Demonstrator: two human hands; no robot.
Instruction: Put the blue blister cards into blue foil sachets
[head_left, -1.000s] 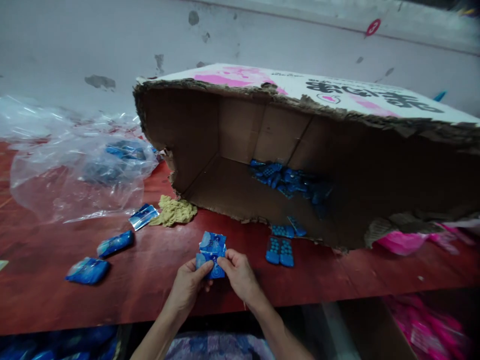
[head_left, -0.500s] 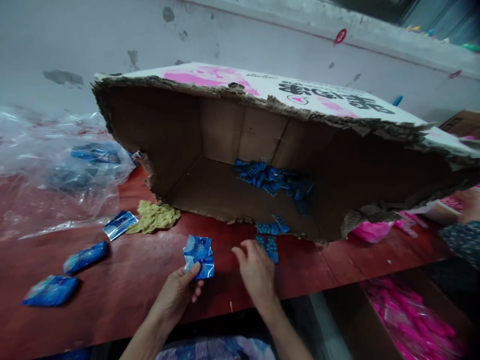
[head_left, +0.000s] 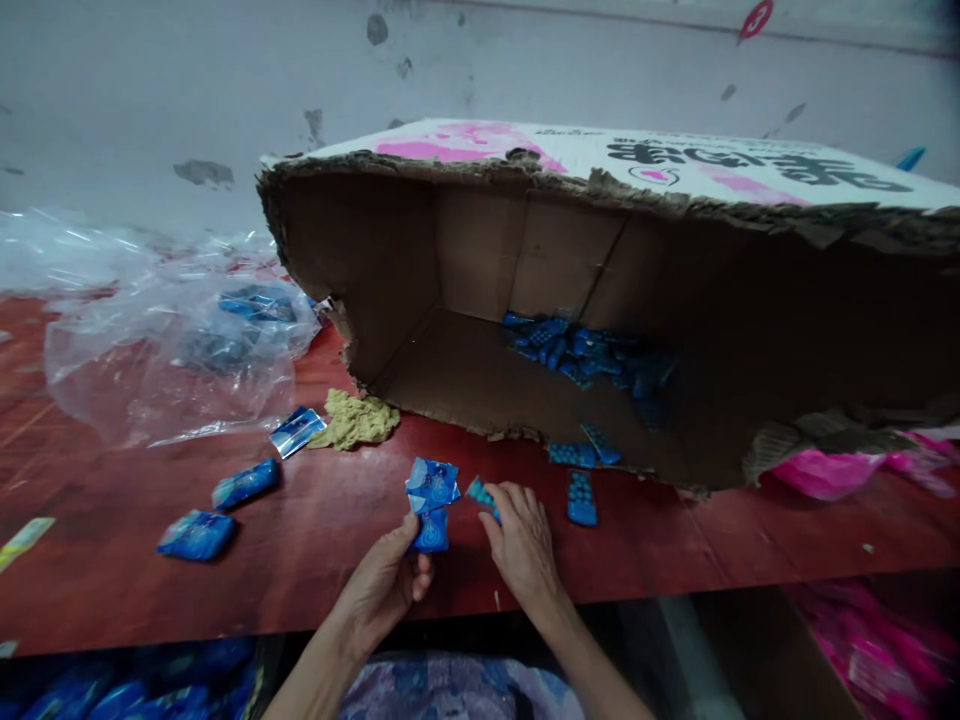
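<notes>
My left hand [head_left: 386, 588] pinches a small blue plastic pouch [head_left: 430, 497] upright over the red table [head_left: 315, 560]. My right hand [head_left: 521, 543] is closed on a blue studded piece [head_left: 480, 493] just right of the pouch. Another blue studded piece [head_left: 582, 498] lies on the table right of that hand. Behind, a torn cardboard box [head_left: 465, 270] lies on its side with a heap of blue pieces [head_left: 585, 355] inside. Two more pieces [head_left: 583, 450] rest at its torn front edge.
Filled blue packets [head_left: 245, 483] [head_left: 196, 534] and a flat one [head_left: 297, 431] lie at the left, near a crumpled tan rag [head_left: 356, 420] and a clear plastic bag [head_left: 172, 350]. Pink packets [head_left: 825, 470] show at the right and in a box [head_left: 862, 650] below the table edge.
My right hand reached to the pieces in front of the box, picked one up and brought it back beside the pouch. One piece is left where two lay.
</notes>
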